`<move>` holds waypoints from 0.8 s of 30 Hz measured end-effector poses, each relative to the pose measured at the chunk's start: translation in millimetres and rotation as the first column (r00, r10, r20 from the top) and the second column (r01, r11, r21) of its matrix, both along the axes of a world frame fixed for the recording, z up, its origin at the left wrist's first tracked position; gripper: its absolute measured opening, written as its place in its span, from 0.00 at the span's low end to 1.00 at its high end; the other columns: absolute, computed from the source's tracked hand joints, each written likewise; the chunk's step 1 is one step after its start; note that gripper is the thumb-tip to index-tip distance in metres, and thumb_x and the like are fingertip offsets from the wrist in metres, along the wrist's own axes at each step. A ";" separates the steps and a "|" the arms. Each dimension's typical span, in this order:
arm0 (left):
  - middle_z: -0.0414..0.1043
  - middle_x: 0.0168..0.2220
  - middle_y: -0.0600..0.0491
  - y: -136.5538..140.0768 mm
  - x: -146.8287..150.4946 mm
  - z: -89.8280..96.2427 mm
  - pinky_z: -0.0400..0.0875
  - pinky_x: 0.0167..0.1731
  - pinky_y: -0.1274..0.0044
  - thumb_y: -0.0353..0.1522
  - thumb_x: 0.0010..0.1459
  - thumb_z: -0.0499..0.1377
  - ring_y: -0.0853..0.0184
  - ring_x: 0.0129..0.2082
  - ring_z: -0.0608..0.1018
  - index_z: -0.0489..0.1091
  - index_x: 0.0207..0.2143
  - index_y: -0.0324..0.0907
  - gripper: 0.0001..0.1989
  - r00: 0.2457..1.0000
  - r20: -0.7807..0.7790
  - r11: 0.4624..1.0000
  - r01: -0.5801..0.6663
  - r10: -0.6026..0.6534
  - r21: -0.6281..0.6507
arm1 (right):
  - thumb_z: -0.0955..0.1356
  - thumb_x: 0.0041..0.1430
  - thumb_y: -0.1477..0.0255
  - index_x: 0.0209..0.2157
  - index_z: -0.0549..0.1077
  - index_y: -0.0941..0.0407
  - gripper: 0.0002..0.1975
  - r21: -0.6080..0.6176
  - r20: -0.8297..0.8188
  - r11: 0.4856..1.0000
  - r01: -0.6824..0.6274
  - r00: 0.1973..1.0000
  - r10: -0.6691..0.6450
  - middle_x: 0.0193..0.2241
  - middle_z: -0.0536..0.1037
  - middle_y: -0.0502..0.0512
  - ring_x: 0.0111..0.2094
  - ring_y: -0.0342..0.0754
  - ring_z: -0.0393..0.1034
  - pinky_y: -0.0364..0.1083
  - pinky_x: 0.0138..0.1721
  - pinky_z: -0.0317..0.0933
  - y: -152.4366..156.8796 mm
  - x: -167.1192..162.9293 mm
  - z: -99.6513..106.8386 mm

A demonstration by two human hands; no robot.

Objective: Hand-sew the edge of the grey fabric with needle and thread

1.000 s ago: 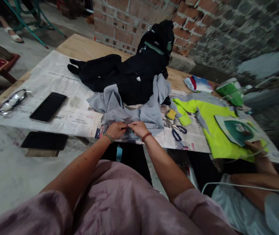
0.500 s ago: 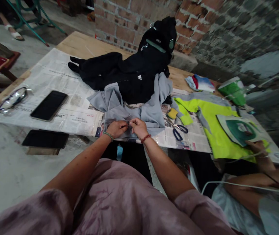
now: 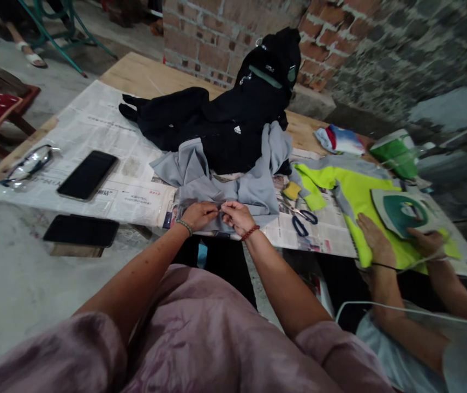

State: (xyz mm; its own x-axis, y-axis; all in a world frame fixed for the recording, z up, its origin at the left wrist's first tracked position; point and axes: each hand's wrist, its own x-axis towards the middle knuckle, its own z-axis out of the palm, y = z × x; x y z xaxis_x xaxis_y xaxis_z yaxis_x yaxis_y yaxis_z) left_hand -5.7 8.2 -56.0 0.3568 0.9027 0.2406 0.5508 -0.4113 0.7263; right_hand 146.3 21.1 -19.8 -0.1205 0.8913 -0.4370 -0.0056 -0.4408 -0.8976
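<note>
My left hand (image 3: 201, 215) and right hand (image 3: 237, 216) nearly meet fingertip to fingertip, equally near, over grey cloth (image 3: 256, 190); can't tell if either grips. Cloth spreads ahead, longer left to right.

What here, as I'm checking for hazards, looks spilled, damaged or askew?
Nothing stands out: I see no spill or damage. The grey cloth is rumpled, but the left hand and right hand are on it. The iron lies on the yellow garment with a co-worker's hand on it.
</note>
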 end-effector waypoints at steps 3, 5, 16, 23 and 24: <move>0.73 0.30 0.53 0.7 0.3 -0.9 0.65 0.34 0.79 0.34 0.57 0.52 0.69 0.32 0.73 0.73 0.30 0.40 0.11 1.000 0.012 1.000 -0.007 0.007 0.000 | 0.70 0.45 0.71 0.27 0.63 0.59 0.11 0.042 0.012 0.997 0.070 0.997 -0.071 0.17 0.71 0.43 0.09 0.33 0.57 0.33 0.08 0.41 2.3 -4.0 1.0; 0.73 0.30 0.53 1.0 0.3 -1.5 0.65 0.34 0.78 0.34 0.58 0.52 0.69 0.32 0.73 0.73 0.29 0.40 0.12 1.000 0.008 1.000 -0.010 0.010 0.015 | 0.70 0.46 0.71 0.26 0.62 0.58 0.11 0.040 -0.005 0.992 0.122 0.993 -0.121 0.17 0.71 0.42 0.09 0.33 0.56 0.33 0.08 0.40 2.9 -7.4 1.2; 0.73 0.29 0.53 2.3 2.3 -1.4 0.65 0.33 0.79 0.33 0.58 0.52 0.69 0.31 0.73 0.72 0.28 0.40 0.11 0.999 -0.046 1.000 -0.017 0.018 0.020 | 0.68 0.46 0.77 0.25 0.61 0.58 0.08 -0.022 -0.011 0.984 0.178 0.984 -0.178 0.14 0.69 0.43 0.08 0.34 0.54 0.35 0.09 0.41 8.1 -10.3 -3.4; 0.73 0.31 0.52 0.6 1.7 -4.6 0.66 0.36 0.78 0.33 0.58 0.52 0.68 0.33 0.73 0.71 0.28 0.39 0.11 0.997 -0.071 0.998 0.043 -0.039 0.049 | 0.65 0.49 0.79 0.25 0.60 0.58 0.07 -0.005 -0.019 0.943 0.332 0.943 -0.332 0.12 0.66 0.41 0.07 0.34 0.51 0.35 0.08 0.40 22.5 1.8 -9.4; 0.73 0.31 0.51 0.6 1.6 -4.4 0.66 0.37 0.78 0.33 0.58 0.52 0.68 0.34 0.73 0.71 0.28 0.39 0.11 0.997 -0.067 0.998 0.039 -0.036 0.052 | 0.65 0.50 0.79 0.25 0.60 0.58 0.07 0.002 -0.033 0.943 0.331 0.943 -0.331 0.12 0.66 0.41 0.07 0.34 0.52 0.35 0.08 0.40 24.0 7.1 -7.3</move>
